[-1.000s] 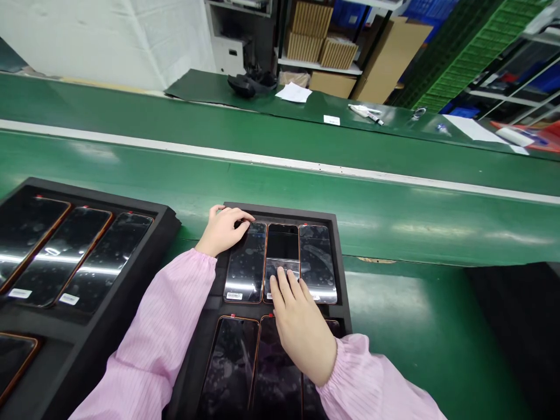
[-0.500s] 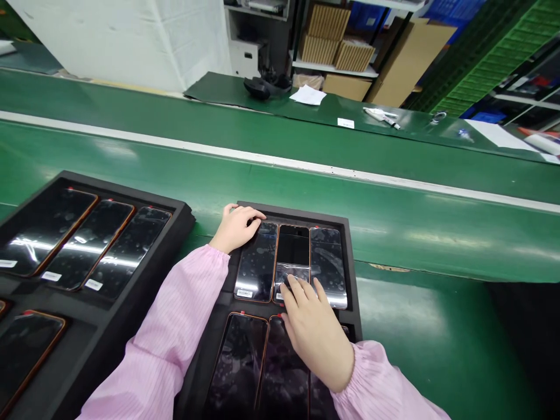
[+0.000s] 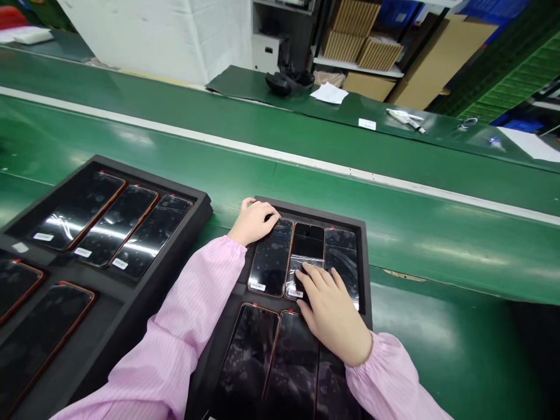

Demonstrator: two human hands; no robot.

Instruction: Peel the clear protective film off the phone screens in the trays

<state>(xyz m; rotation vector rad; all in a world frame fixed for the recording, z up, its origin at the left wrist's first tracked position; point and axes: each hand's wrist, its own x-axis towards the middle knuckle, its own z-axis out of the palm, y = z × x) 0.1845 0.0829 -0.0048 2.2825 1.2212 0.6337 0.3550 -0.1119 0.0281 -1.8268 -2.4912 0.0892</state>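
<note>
My left hand (image 3: pixel 256 221) rests at the far left corner of a black foam tray (image 3: pixel 362 262), with its fingers loosely bent over the rim beside the top of the left phone (image 3: pixel 271 256). My right hand (image 3: pixel 336 312) lies palm down with spread fingers over the lower part of the middle phone (image 3: pixel 307 240). A clear film shows on that phone's lower part; its upper part looks smooth and dark. Part of the right phone (image 3: pixel 341 248) is covered by my right hand. Nearer to me sit more phones (image 3: pixel 249 350) with orange edges and red tabs.
A second black tray (image 3: pixel 199 213) with several phones (image 3: pixel 120 224) stands to the left. Both trays lie on a green work surface (image 3: pixel 420 326). Behind a pale strip are black objects (image 3: pixel 289 81), white paper (image 3: pixel 329 93), a pen (image 3: pixel 415 123) and shelves with cartons.
My view has shifted, so the trays and hands appear further right. Both hands stay at nearly the same places on the tray; the right fingers still lie over the middle phone.
</note>
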